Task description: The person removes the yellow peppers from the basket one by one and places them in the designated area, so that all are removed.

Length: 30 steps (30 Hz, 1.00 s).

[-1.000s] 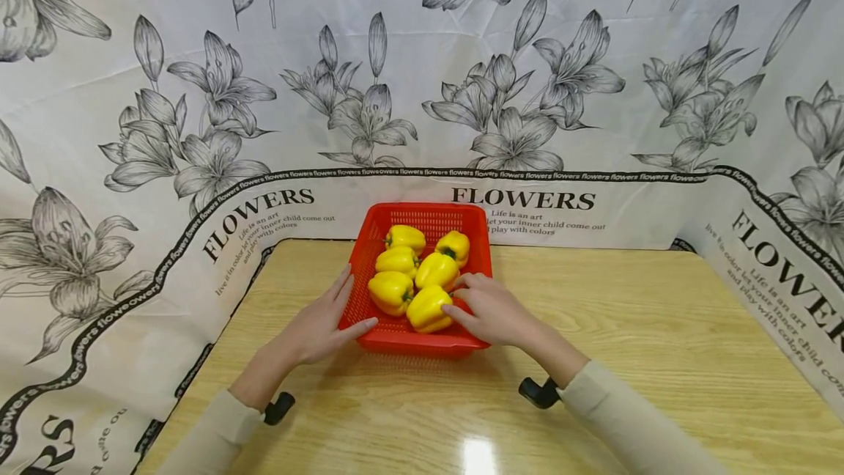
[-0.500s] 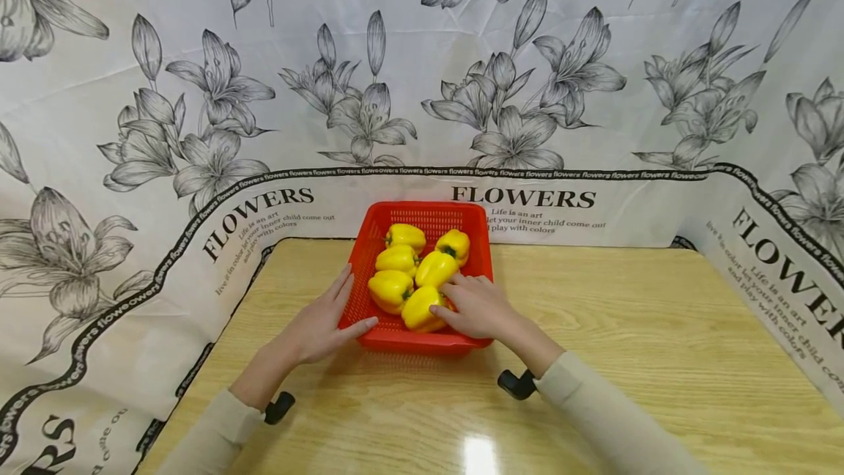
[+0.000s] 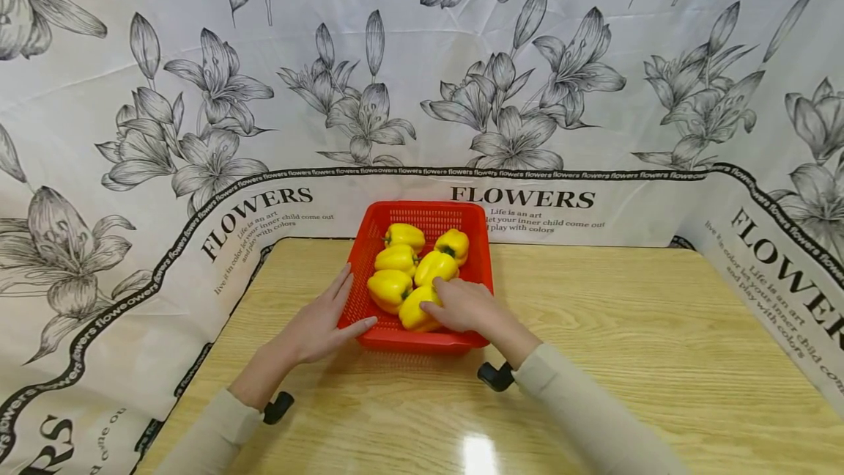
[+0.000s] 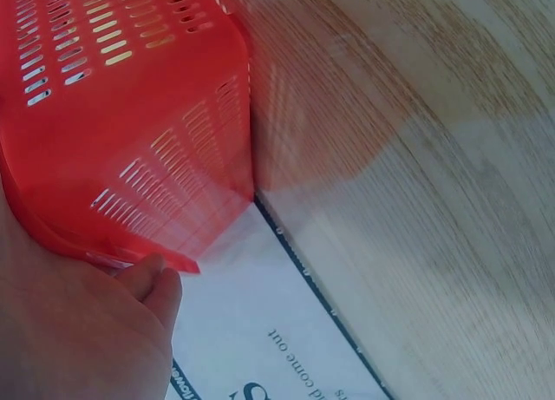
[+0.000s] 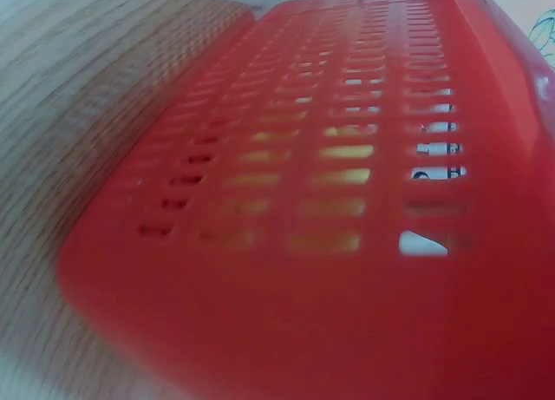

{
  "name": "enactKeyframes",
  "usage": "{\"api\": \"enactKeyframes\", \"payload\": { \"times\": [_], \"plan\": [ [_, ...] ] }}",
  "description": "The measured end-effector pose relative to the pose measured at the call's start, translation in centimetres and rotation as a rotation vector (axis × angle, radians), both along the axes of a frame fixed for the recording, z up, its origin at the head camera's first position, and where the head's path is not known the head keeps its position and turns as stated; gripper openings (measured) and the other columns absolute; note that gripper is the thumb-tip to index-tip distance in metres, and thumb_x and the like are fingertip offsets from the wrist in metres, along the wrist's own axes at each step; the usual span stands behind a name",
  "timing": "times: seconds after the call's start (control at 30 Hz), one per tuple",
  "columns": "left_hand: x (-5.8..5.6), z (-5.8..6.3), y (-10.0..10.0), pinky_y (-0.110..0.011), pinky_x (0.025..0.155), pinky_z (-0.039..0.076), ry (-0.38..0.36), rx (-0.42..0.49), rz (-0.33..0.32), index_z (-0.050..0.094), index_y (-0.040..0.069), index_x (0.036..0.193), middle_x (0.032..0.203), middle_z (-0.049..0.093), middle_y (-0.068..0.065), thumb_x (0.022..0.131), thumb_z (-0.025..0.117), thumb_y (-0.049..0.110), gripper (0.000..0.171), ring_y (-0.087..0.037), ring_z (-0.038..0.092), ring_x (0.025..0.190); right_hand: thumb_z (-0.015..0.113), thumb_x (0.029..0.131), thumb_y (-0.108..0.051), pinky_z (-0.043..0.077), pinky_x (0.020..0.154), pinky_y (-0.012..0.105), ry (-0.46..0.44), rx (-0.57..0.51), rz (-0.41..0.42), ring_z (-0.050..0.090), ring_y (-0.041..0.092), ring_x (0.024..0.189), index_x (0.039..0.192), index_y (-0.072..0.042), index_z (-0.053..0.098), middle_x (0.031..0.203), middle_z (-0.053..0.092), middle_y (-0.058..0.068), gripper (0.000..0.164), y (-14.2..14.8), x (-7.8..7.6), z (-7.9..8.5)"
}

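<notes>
- The worktop (image 3: pixel 593 328) carries the red basket (image 3: pixel 422 343), which stands at its far side, near the printed cloth (image 3: pixel 527 94).
- Inside the basket are six yellow peppers, lying in two rough columns of three.
- The left hand (image 3: pixel 321 328) rests at the near left corner of the basket, its fingers stretched along the left rim and the thumb along the near one; I judge that it steadies the basket.
- The right hand (image 3: pixel 467 306) reaches over the right rim and grasps the nearest pepper (image 3: pixel 412 311), at the near end of the right column; its other fingers are partly hidden, and the right wrist view shows only the basket wall.
- The step in hand seems to be handling or adjusting this pepper within the basket.
- The next move probably calls for a secure hold between thumb and fingers, without disturbing the middle pepper (image 3: pixel 435 267) just behind it.
</notes>
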<state>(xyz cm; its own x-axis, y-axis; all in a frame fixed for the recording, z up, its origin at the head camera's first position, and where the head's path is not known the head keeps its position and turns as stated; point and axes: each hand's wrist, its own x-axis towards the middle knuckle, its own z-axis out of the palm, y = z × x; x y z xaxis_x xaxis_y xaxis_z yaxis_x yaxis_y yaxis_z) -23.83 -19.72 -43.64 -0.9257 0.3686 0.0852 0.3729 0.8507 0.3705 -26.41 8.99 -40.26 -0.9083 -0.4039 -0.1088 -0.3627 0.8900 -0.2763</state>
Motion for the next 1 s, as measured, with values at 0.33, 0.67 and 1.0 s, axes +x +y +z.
{"api": "enactKeyframes", "payload": {
  "times": [0.33,0.67,1.0],
  "plan": [
    [0.1,0.1,0.2,-0.052,0.115,0.038,-0.005,0.001,-0.007,0.013,0.004,0.164,0.173,0.002,-0.004,0.091,0.044,0.081,0.110,-0.037,0.033,0.150,0.058,0.102,-0.048,0.039,0.116,0.050,-0.233,-0.154,-0.022,0.049,0.035,0.139,0.157,0.008,0.028,0.154,0.045,0.026,0.084,-0.7,-0.7,-1.1],
    [0.1,0.3,0.1,-0.052,0.115,0.039,-0.016,0.004,0.002,0.013,0.005,0.164,0.173,0.001,-0.003,0.091,0.043,0.082,0.111,-0.035,0.031,0.151,0.073,0.093,-0.041,0.041,0.113,0.052,-0.264,-0.321,-0.063,0.055,0.032,0.126,0.151,-0.005,0.042,0.142,0.056,0.017,0.075,-0.4,-0.9,-1.0],
    [0.2,0.3,0.1,-0.054,0.115,0.039,-0.022,0.024,0.007,0.013,0.005,0.164,0.173,0.002,-0.003,0.090,0.045,0.082,0.111,-0.036,0.031,0.151,0.078,0.090,-0.036,0.045,0.108,0.053,-0.211,-0.487,-0.016,0.054,0.028,0.122,0.147,-0.016,0.052,0.139,0.059,0.009,0.066,0.0,0.2,0.1]
  ]
}}
